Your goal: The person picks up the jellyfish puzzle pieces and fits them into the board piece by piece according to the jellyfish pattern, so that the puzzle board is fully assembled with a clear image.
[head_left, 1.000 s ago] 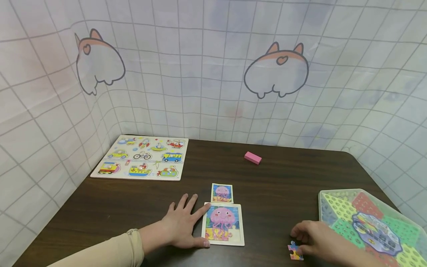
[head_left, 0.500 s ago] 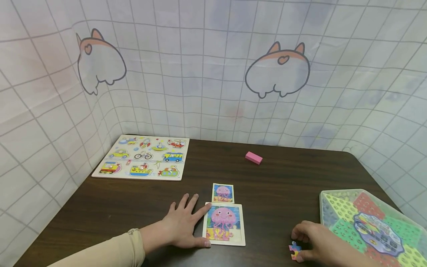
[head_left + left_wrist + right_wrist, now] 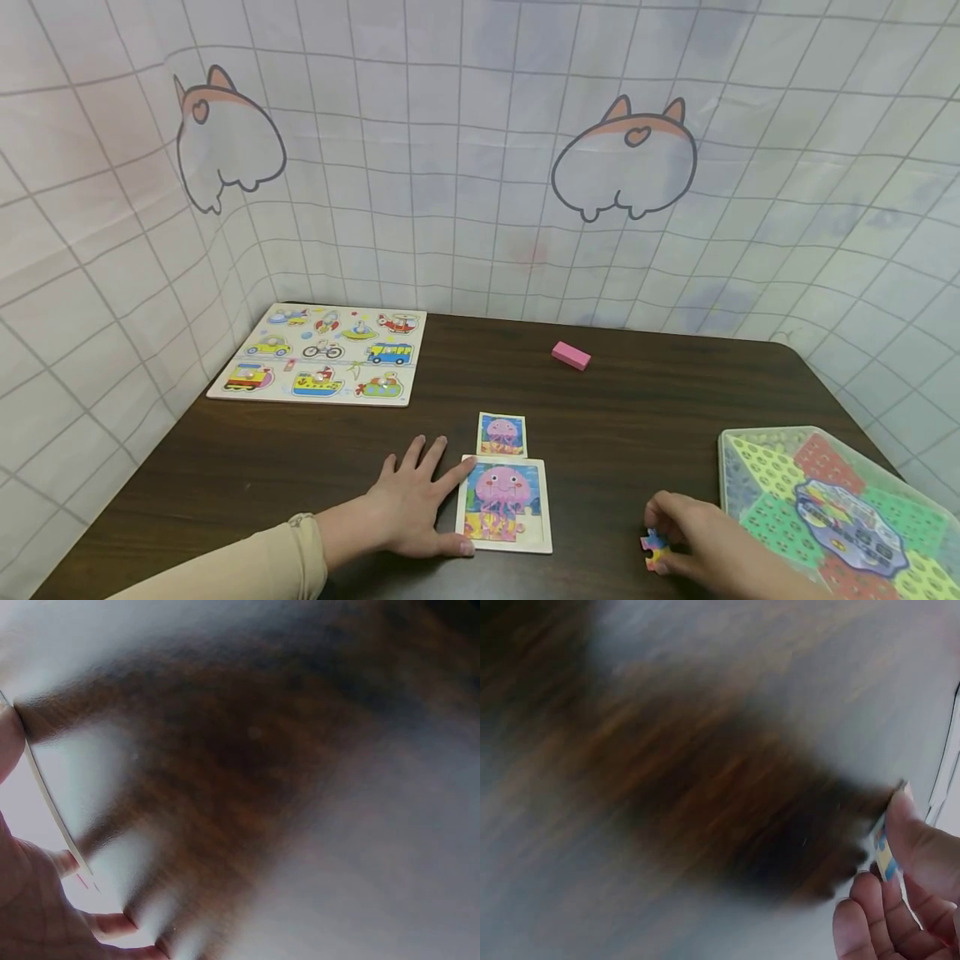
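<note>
In the head view a jellyfish puzzle board [image 3: 501, 502] lies flat at the front middle, with a bare gap at its lower right corner. My left hand [image 3: 411, 504] is spread on the table, index finger and thumb touching the board's left edge. To the right, my right hand [image 3: 693, 533] pinches a small jigsaw piece [image 3: 654, 550], coloured blue, yellow and pink. The right wrist view shows that piece [image 3: 885, 855] tilted between thumb and fingers. A small jellyfish picture card [image 3: 502, 434] lies against the board's far edge.
A vehicle peg puzzle [image 3: 318, 354] lies at the back left of the dark table [image 3: 637, 400]. A pink block [image 3: 571, 356] sits at the back. At the right, beside my right hand, is a clear-lidded game box [image 3: 832, 500]. A checked curtain hangs behind.
My right hand has drawn the jigsaw piece slightly to the left and up, and the piece has tilted in its grip. The left hand stays in place on the board.
</note>
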The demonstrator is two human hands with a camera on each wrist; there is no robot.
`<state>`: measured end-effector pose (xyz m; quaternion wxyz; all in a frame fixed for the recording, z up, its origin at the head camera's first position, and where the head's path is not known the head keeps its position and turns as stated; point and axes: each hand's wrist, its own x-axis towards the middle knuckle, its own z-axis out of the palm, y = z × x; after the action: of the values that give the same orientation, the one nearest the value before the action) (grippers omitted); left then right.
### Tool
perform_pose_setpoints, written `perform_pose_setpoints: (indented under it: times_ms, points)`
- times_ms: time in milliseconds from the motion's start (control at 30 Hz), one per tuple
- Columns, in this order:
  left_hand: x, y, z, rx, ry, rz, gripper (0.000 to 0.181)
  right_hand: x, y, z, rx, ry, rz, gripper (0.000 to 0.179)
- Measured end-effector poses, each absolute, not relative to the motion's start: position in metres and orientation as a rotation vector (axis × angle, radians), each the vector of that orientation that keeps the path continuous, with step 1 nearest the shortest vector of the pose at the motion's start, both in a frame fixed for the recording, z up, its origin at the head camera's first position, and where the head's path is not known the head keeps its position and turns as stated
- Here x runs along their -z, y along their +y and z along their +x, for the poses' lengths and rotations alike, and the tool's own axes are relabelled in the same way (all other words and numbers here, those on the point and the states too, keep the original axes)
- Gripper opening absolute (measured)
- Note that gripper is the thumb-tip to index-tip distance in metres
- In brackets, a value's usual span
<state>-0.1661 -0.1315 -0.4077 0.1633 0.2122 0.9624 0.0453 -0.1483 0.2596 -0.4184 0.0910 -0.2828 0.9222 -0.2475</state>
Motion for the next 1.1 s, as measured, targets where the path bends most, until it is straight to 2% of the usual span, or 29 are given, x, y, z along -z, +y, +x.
perform_pose_setpoints:
  times_ms: [267, 433, 633, 1100]
  points:
    - [0.409, -0.133, -0.166, -0.155, 2.757, 0.613, 0.101, 0.42, 0.236, -0.15, 0.958, 2.712, -0.829, 0.026]
    - [0.409, -0.133, -0.166, -0.152, 2.753, 0.616, 0.101, 0.414, 0.215, -0.156, 1.148, 2.601, -0.595, 0.016]
    - [0.409, -0.133, -0.165, -0.143, 2.759, 0.62, 0.101, 0.411, 0.19, -0.164, 1.383, 2.349, -0.361, 0.023]
    - [0.41, -0.134, -0.167, -0.125, 2.763, 0.631, 0.101, 0.41, 0.148, -0.171, 1.429, 2.239, -0.376, 0.017]
